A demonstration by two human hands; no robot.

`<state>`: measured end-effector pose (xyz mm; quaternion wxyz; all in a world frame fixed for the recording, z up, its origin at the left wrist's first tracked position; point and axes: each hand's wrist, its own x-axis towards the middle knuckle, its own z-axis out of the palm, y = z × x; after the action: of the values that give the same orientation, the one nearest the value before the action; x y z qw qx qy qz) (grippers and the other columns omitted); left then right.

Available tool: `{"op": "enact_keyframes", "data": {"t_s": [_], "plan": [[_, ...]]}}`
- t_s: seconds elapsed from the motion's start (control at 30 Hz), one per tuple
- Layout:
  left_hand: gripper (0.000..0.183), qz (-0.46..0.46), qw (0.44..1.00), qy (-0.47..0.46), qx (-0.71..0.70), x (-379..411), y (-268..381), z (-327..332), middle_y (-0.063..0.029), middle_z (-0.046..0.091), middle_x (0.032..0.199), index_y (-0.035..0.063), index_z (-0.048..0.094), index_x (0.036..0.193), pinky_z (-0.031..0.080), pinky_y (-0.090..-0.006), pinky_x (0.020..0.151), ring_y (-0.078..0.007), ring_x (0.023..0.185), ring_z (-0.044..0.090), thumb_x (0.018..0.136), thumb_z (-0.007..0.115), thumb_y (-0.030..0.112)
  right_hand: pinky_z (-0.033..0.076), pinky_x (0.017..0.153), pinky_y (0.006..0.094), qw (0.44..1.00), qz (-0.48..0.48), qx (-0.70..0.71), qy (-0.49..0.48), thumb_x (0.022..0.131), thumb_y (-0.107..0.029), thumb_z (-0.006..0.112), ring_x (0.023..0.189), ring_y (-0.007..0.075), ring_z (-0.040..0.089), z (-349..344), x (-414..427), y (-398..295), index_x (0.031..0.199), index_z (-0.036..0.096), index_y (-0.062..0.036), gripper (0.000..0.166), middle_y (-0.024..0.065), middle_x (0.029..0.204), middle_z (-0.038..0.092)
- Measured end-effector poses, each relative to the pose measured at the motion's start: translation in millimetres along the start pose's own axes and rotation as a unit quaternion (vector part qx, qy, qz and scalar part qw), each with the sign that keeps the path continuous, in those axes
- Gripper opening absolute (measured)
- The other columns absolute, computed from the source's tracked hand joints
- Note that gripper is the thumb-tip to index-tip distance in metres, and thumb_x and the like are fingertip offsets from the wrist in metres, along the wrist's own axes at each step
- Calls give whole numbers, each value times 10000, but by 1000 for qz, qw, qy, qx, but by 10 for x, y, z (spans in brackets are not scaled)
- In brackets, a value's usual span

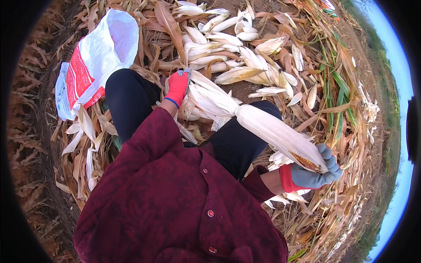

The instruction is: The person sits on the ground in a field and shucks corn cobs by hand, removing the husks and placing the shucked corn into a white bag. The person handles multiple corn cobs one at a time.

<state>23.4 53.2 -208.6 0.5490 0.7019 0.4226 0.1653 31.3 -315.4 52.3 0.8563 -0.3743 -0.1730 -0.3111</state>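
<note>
A long ear of corn [278, 133] stretches between my hands, wrapped in pale husk. Near its tip the husk parts over yellow-orange kernels [304, 161]. My left hand [179, 86], in a red and grey glove, grips the ends of loose husk leaves [212, 97]. These leaves run to the stalk end of the ear, above my bent leg. At the tip end, my right hand [315, 172] is turned palm up in a grey-palmed glove. Its fingers curve around the tip, which lies against the palm; the thumb is hidden.
Several husk-covered ears [227, 56] lie heaped in front of me. A white and red woven sack [88, 62], its mouth gaping, stands beside my left knee. Dry stalks and leaves [332, 108], some green, spread to the right. Bare soil [241, 90] shows between them.
</note>
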Motion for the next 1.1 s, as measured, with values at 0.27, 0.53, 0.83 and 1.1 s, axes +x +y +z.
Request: {"op": "enact_keyframes", "data": {"t_s": [0.27, 0.53, 0.83, 1.1], "plan": [[933, -276, 893, -96, -343, -375, 233, -157, -214, 464, 1356, -21, 320, 1404, 381, -466, 1031, -319, 1233, 489, 849, 392, 725, 346, 648, 311, 983, -121, -94, 99, 994, -373, 398, 674, 157, 345, -21, 258, 128, 705, 313, -130, 387, -13, 672, 286], [816, -243, 679, -490, -490, -1182, 1429, 208, -177, 635, 1100, 9, 502, 1269, 520, -394, 888, -288, 964, 645, 831, 487, 697, 402, 1007, 491, 948, 36, -82, -306, 936, -314, 479, 1061, 376, 592, 362, -861, 541, 918, 610, -10, 331, 170, 1039, 636], [697, -105, 728, -552, -392, -860, 1389, -609, -126, 609, 990, -24, 397, 1346, 526, -319, 697, -211, 788, 632, 830, 660, 363, 411, 1021, 407, 889, 428, -28, -160, 999, -297, 443, 1200, 311, 520, 89, -1046, 759, 1364, 383, 16, 485, 208, 1310, 499], [707, -295, 503, -678, -447, -1312, 1231, -661, -268, 624, 1020, -70, 413, 1305, 587, -421, 709, -330, 847, 683, 836, 627, 415, 401, 1027, 451, 767, 534, 284, -213, 948, -348, 538, 1086, 265, 578, 624, -866, 1417, 1369, 381, -7, 565, 174, 1221, 565]]}}
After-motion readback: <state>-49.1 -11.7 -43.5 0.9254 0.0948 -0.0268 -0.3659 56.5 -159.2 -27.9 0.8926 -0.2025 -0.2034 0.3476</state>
